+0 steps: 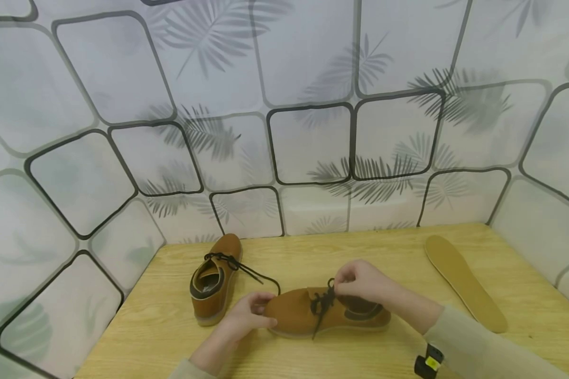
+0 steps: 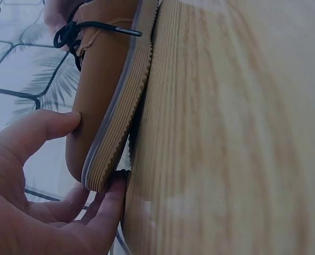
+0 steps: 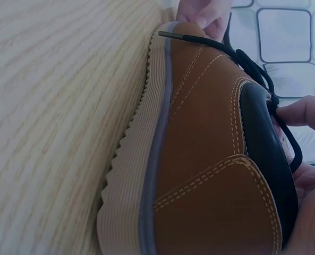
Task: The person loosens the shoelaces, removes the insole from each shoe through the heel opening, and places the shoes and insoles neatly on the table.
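Note:
A brown lace-up shoe (image 1: 291, 310) lies on the table with its toe to the left. My left hand (image 1: 248, 317) holds the toe, thumb on the upper and fingers around the front of the sole (image 2: 120, 122). At the shoe's opening, my right hand (image 1: 360, 281) pinches the black shoelace (image 3: 274, 103) close to the dark collar (image 3: 269, 154). One lace end (image 2: 120, 30) hangs over the side of the shoe. The right fingertips are partly hidden behind the collar in the right wrist view.
A second brown shoe (image 1: 229, 247) stands at the left, its black lace (image 1: 253, 271) trailing toward the first shoe. On the right lies a tan insole (image 1: 464, 279). Patterned cloth walls (image 1: 313, 142) close in the back and sides of the wooden table (image 1: 170, 295).

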Tool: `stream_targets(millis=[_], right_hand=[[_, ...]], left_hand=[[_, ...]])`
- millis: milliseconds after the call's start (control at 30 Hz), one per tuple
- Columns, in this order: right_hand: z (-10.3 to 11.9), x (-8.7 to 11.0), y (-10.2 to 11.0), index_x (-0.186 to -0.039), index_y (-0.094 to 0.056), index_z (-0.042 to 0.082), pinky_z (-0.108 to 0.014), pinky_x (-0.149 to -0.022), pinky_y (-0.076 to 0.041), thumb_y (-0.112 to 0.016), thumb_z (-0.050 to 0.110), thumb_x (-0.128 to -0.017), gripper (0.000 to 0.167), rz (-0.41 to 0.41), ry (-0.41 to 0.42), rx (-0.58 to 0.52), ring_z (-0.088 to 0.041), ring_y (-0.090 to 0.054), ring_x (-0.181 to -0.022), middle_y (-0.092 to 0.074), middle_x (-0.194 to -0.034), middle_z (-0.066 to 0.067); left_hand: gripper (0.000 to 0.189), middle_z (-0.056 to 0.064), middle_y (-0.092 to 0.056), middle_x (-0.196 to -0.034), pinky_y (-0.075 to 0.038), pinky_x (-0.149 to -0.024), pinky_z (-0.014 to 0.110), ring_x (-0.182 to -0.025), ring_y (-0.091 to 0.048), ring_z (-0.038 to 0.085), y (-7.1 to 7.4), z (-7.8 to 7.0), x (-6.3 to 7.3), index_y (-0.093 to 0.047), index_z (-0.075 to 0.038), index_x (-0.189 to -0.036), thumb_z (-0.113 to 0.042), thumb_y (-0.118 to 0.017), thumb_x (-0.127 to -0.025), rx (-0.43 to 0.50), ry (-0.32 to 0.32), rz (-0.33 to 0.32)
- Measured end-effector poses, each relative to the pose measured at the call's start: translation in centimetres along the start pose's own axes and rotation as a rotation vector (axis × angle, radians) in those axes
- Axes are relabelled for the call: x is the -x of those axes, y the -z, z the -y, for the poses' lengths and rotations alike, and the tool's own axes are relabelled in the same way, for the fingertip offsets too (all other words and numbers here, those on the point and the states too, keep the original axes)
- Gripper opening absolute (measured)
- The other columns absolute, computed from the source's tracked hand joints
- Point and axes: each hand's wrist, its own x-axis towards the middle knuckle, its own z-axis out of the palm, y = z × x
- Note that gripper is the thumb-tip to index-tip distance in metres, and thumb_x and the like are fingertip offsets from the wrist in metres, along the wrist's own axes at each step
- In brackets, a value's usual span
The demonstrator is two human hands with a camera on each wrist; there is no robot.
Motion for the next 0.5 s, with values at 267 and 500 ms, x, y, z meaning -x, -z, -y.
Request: stream_targets(millis=[267, 500], right_hand=[[-0.41, -0.25, 0.12, -0.091, -0.074, 0.001, -0.031, -0.075, -0.051, -0.067, 0.013, -0.086, 0.014, -0.036, -0.043, -0.084, -0.014, -0.058, -0.080, -0.068, -0.082, 0.001], [-0.35, -0.36, 0.55, -0.082, -0.065, 0.009, -0.028, -0.069, -0.044, -0.063, 0.012, -0.089, 0.008, -0.023, -0.065, -0.197, -0.013, -0.049, -0.073, -0.055, -0.073, 0.006]], left_hand=[[0.061, 0.018, -0.069, -0.129, -0.048, -0.089, 0.026, -0.111, -0.065, 0.022, -0.01, 0.15, -0.13, -0.059, 0.006, -0.138, 0.004, -0.079, -0.081, 0.003, 0.010, -0.002], [0.060, 0.017, -0.069, -0.127, -0.048, -0.089, 0.027, -0.112, -0.065, 0.023, -0.04, 0.15, -0.17, -0.060, 0.005, -0.138, 0.004, -0.079, -0.081, -0.006, 0.016, -0.009]])
